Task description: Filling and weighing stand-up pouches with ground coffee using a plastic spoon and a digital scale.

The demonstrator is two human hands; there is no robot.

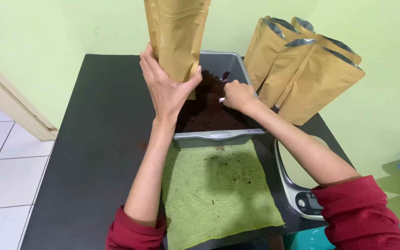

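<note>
My left hand grips a tall gold stand-up pouch near its bottom and holds it upright over the left side of a grey tub. The tub holds dark brown ground material. Inside the tub, my right hand is closed around a small white scoop handle, low against the brown heap. Both forearms come from dark red sleeves.
Several empty gold pouches lean against the green wall at the back right. A green cloth with brown crumbs lies in front of the tub. A kitchen scale sits at the right on the black table.
</note>
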